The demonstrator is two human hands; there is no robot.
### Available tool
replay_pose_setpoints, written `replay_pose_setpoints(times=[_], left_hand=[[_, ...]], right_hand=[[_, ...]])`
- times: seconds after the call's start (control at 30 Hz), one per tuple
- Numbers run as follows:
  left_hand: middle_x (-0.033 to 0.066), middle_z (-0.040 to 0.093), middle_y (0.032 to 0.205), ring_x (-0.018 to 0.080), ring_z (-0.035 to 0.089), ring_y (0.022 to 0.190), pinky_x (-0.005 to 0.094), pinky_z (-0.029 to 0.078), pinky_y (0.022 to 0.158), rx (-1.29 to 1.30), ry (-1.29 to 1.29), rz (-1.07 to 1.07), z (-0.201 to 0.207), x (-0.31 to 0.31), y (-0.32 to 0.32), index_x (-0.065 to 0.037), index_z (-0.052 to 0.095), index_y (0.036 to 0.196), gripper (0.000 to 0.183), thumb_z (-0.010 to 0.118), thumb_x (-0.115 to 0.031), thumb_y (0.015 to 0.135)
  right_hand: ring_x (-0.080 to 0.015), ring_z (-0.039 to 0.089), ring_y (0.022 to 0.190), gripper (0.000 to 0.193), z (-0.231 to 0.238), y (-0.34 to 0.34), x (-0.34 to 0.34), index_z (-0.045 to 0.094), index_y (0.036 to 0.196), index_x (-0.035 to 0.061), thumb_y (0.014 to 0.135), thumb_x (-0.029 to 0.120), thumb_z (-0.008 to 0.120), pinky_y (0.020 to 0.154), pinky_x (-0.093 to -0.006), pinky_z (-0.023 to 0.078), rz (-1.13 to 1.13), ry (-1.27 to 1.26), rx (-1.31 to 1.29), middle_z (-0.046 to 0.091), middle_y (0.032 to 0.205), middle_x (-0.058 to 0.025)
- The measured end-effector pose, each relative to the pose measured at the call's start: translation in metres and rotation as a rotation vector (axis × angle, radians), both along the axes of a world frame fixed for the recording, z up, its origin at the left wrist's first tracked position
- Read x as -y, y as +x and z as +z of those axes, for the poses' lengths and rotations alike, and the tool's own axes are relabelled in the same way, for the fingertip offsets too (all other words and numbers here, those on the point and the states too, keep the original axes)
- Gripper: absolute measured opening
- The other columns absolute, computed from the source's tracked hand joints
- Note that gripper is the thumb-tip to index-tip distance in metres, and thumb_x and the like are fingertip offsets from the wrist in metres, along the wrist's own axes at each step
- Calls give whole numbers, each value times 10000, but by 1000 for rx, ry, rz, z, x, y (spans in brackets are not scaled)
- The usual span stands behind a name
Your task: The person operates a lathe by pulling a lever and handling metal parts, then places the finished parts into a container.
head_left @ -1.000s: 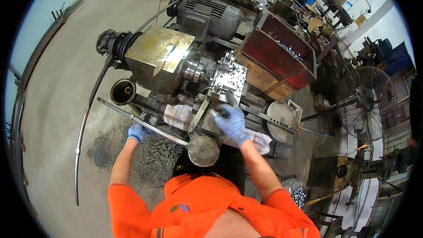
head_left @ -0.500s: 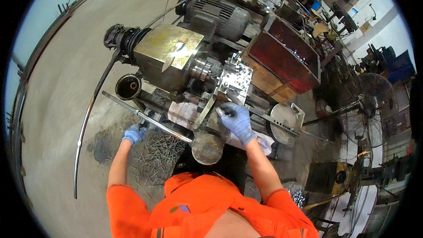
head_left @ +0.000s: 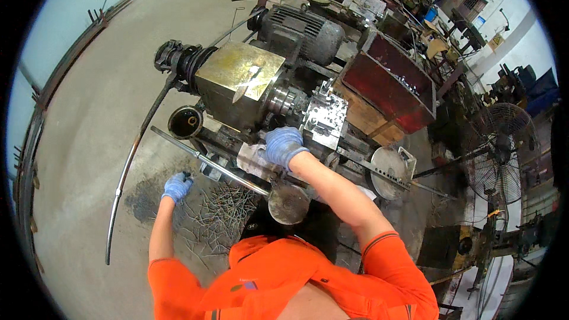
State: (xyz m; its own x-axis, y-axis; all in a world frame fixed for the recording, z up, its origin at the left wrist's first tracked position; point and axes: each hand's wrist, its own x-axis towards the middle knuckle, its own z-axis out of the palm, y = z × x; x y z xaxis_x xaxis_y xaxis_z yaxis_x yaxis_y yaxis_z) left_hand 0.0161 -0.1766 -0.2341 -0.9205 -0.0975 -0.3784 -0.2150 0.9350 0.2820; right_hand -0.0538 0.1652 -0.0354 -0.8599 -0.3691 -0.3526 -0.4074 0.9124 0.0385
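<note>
The machine (head_left: 220,102) stands before the person, a heavy, oil-darkened metal body topped by a smooth yellowish plate (head_left: 228,59) that throws back a bright glare. Behind it sits a rounded motor (head_left: 308,37) with ribbed casing; at its side, a shiny ringed collar (head_left: 281,101) faces a pale steel block (head_left: 326,120) speckled with dark bits. A slim, polished bar (head_left: 219,170) slants down toward a flat, dull grey disc (head_left: 288,204). Thin metal rods (head_left: 224,208) lie in a loose, spiky heap on the concrete floor (head_left: 89,142).

Both hands wear blue knitted gloves. The right hand (head_left: 283,147) reaches up and inward across the machine, forearm slanting leftward, its fingers curled just below the collar — whether they grip anything is hidden. The left hand (head_left: 178,187) is low at the end of a nearly straight forearm, near the rods — fingers partly bent, fingertips dark; I cannot tell whether something is held there.
</note>
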Motion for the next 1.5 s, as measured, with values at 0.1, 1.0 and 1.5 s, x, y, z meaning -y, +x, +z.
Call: replay_pose_setpoints(times=[0.1,1.0,1.5], left_hand=[[168,629,975,324,594,932,416,451,825,-45,-46,-42,3,23,21,-101,574,1123,433,514,-408,823],[180,626,826,366,607,780,446,459,694,-438,-215,571,145,-17,73,-64,596,829,425,575,-483,768],[142,628,831,302,611,702,421,459,626,-678,-366,-5,176,-12,37,-85,568,1105,402,549,-373,825]], right_hand=[[-295,640,779,509,28,24,-1,669,894,65,766,535,519,668,-401,498,-12,-89,-71,650,809,-162],[-355,600,687,531,22,-50,-60,645,740,8,730,530,552,690,-417,474,52,-306,-307,607,705,-213],[-303,620,731,481,82,-17,-122,691,716,85,802,518,499,694,-381,487,-136,-521,-549,643,719,-119]])
